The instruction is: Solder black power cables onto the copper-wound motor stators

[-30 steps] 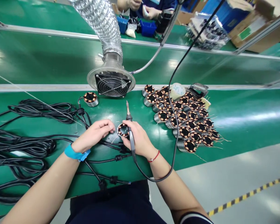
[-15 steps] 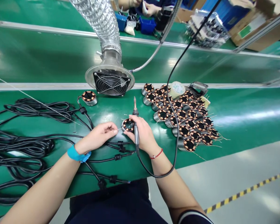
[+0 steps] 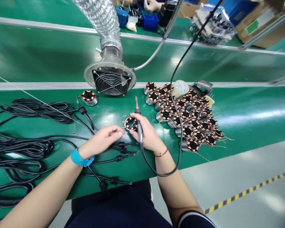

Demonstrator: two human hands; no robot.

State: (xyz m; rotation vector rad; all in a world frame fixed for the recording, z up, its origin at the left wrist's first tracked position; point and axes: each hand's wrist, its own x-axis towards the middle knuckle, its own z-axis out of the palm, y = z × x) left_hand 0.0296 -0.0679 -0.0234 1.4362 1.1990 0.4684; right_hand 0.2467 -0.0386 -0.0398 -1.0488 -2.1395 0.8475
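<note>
Green counter [image 3: 247, 117]: right grip [image 3: 149, 134] pinches a copper-wound ring [image 3: 127, 125] and holds a soldering iron [image 3: 139, 128]; left grip [image 3: 106, 137] is just beside the ring, its closure unclear.

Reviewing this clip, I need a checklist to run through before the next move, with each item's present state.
1. Coil ring held: ok, in the right grip.
2. Soldering iron tip clear of both grips: ok, pointing away from them.
3. Left grip pinching a wire: cannot tell; detail too small beside the ring.
4. Iron's cord clear of the right forearm: not ok, it crosses over it.
5. Fan running: cannot tell from the picture.
</note>
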